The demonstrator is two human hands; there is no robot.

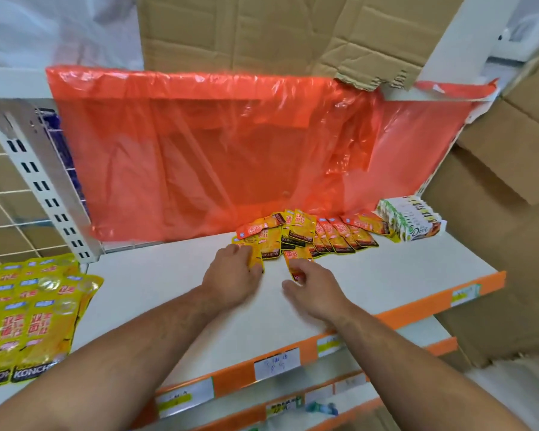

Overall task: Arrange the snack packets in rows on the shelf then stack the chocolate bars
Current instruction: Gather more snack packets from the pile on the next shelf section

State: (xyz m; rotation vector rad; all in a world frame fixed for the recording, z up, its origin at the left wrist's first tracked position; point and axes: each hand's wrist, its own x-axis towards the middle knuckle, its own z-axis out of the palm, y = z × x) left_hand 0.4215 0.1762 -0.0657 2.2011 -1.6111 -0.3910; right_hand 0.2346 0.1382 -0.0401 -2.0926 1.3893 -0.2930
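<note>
The person's left hand (234,275) lies palm down on the white shelf (168,293), its fingers bent over the near edge of the leftmost snack packet (257,255), a small yellow pouch, which it holds against the board. Just to its right, the right hand (316,292) is loosely curled, with its fingertips over the lower end of a loose snack packet (294,264) and its thumb stretched out beneath. It seems to pinch the packet, though motion blur softens the grip. Both bare forearms reach in from the bottom of the view. Just beyond the two hands, a jumbled heap of snack packets (288,233), yellow with red labels and a black brand band, sits at the back of the shelf. To the right of the heap, a fanned row of packets (344,236) overlaps like fallen dominoes. Past that row, at the far right rear of the shelf, the chocolate bars (413,220) stand packed side by side in white and green wrappers. An orange plastic sheet (224,150) hangs behind the shelf as a backdrop, with flattened cardboard (262,32) above it. The shelf's front edge is an orange strip carrying price labels (277,364). On the neighbouring shelf to the left lie larger yellow pouches (28,309) in overlapping rows, beside a perforated white upright (44,188). Brown cardboard boxes (498,244) are stacked at the right.
</note>
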